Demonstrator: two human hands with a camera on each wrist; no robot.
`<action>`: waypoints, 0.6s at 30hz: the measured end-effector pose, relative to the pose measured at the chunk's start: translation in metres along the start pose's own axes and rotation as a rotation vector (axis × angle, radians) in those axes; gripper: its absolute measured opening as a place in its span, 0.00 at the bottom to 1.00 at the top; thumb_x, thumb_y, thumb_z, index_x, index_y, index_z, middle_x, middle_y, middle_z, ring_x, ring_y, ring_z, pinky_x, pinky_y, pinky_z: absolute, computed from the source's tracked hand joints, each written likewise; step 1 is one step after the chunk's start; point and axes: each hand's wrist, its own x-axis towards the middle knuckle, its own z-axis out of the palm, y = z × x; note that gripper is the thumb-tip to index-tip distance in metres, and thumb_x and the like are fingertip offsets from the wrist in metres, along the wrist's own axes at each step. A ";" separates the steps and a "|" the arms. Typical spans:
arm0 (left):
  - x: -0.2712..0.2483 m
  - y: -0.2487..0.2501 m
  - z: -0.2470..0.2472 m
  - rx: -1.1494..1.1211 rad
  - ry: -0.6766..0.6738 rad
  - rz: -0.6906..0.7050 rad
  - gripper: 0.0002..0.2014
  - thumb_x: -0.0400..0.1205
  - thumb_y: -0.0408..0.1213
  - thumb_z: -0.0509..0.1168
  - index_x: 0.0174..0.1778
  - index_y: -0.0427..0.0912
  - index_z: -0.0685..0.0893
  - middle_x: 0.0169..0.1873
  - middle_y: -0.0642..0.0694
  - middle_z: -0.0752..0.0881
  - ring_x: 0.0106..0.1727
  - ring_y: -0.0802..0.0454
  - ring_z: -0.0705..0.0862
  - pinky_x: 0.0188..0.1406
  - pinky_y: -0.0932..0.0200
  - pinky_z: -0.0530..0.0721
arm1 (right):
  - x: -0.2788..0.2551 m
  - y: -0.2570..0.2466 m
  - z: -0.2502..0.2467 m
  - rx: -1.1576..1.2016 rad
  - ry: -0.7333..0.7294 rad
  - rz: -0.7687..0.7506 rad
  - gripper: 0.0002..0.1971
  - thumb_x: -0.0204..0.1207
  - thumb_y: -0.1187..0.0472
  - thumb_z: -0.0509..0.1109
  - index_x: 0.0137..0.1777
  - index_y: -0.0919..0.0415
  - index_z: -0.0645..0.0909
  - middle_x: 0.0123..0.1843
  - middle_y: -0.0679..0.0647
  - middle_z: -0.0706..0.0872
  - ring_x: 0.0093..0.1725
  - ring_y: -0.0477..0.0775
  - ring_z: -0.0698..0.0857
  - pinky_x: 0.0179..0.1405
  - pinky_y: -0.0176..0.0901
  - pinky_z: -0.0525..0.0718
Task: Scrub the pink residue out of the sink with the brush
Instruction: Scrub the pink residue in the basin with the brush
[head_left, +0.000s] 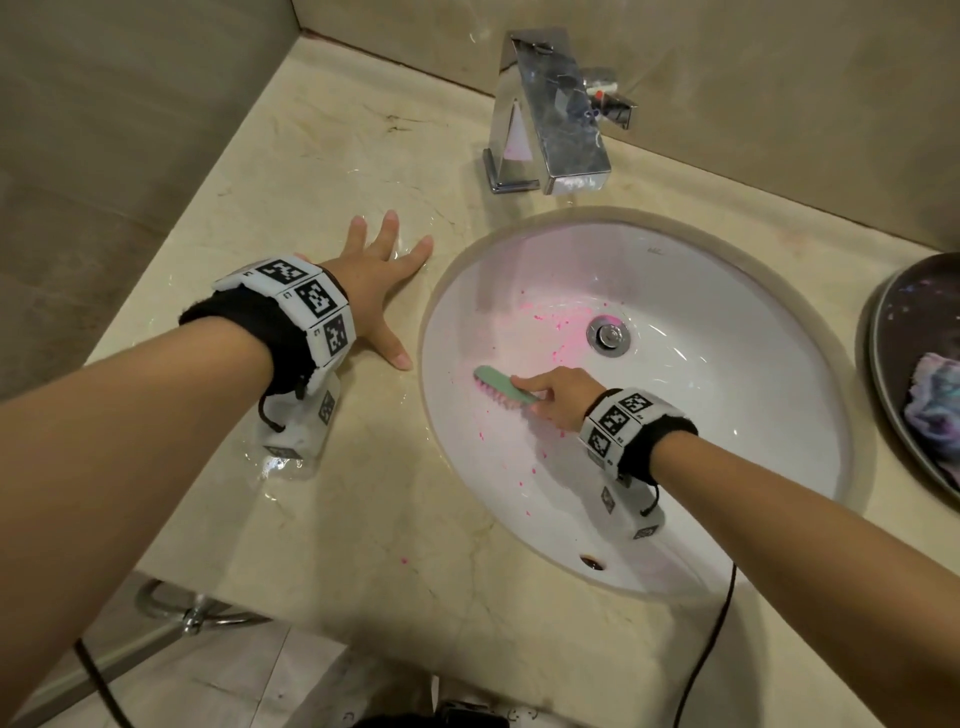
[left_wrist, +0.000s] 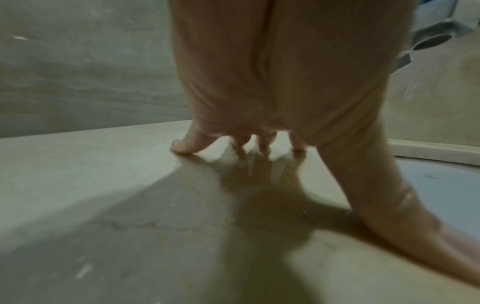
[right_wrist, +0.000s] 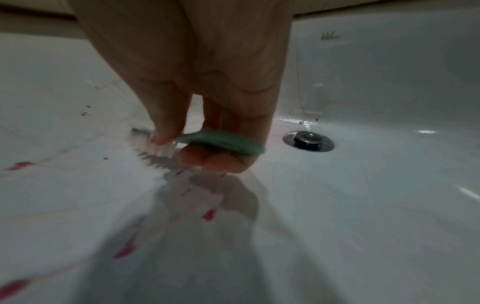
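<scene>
A white oval sink (head_left: 727, 395) is set into the beige counter. Pink residue (head_left: 558, 317) is spattered left of the metal drain (head_left: 609, 335) and down the near left wall (right_wrist: 124, 250). My right hand (head_left: 558, 397) grips a small green brush (head_left: 498, 383) with pale pink bristles, which touch the basin's left slope. In the right wrist view my fingers curl round the brush (right_wrist: 221, 142), the drain (right_wrist: 308, 140) beyond them. My left hand (head_left: 371, 280) lies flat with fingers spread on the wet counter left of the sink, holding nothing (left_wrist: 259, 144).
A chrome tap (head_left: 550, 119) stands behind the sink. A dark tray (head_left: 888, 332) with a crumpled cloth (head_left: 935, 405) sits at the right edge. The counter (head_left: 332, 171) is wet around my left hand. A pink speck (head_left: 404, 561) lies near the counter's front edge.
</scene>
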 end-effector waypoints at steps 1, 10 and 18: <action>-0.001 0.001 0.000 0.000 0.001 0.000 0.65 0.63 0.51 0.80 0.80 0.60 0.33 0.79 0.48 0.26 0.80 0.39 0.28 0.70 0.23 0.53 | 0.001 0.001 -0.004 -0.041 0.021 0.028 0.24 0.82 0.62 0.60 0.78 0.49 0.67 0.64 0.57 0.82 0.50 0.55 0.83 0.53 0.40 0.80; -0.002 0.003 -0.001 0.003 0.016 0.000 0.65 0.63 0.51 0.80 0.81 0.59 0.34 0.79 0.47 0.27 0.80 0.38 0.29 0.70 0.24 0.53 | 0.008 -0.020 0.011 0.217 0.048 -0.019 0.24 0.81 0.62 0.63 0.77 0.51 0.68 0.38 0.49 0.85 0.23 0.41 0.77 0.25 0.25 0.75; -0.002 0.003 -0.001 0.010 0.024 -0.001 0.65 0.62 0.51 0.80 0.81 0.59 0.35 0.80 0.46 0.28 0.80 0.37 0.30 0.70 0.24 0.54 | 0.005 -0.019 -0.009 -0.017 0.040 0.061 0.21 0.83 0.63 0.60 0.76 0.59 0.69 0.61 0.61 0.84 0.38 0.55 0.81 0.43 0.44 0.84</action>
